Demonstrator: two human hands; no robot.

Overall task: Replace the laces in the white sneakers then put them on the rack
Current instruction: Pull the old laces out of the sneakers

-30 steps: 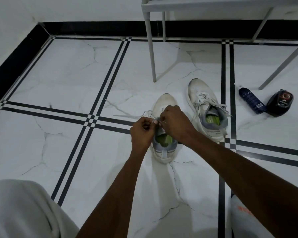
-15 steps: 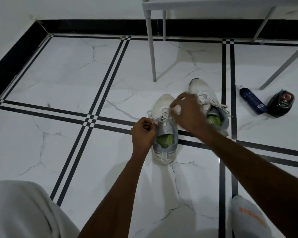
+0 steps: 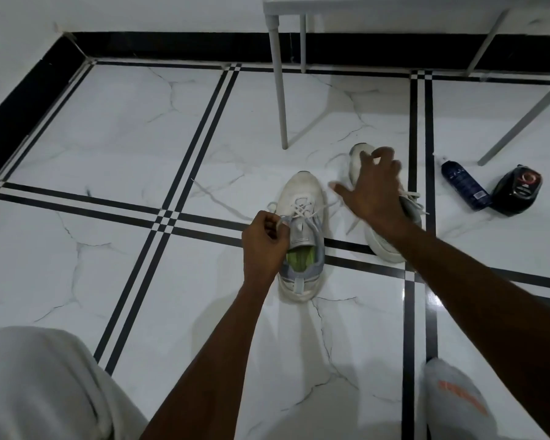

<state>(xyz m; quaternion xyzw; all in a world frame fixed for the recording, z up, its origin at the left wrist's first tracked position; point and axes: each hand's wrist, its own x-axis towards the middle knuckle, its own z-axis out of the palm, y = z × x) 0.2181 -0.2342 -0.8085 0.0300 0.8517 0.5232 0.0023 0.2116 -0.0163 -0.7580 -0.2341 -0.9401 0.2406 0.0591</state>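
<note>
**Lace drawn out of the near sneaker**

Since the earlier frame, the right hand (image 3: 373,188) has swung out over the far sneaker (image 3: 391,246), fingers spread. White near sneaker (image 3: 302,198), grey collar, green insole, stands on the marble floor (image 3: 124,138); left hand (image 3: 262,241) pinches its lace (image 3: 286,217).

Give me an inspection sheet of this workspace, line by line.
Surface: white marble floor with black stripes.
Job's things: near sneaker, partly laced; far sneaker, laced, behind the right hand; rack, only legs shown.
Clutter: blue bottle lying beside a black container.
Grippers: left hand pinches the lace; right hand spread, fingers open.
Cables: nothing seen.
Surroundings: black skirting, white wall.
</note>
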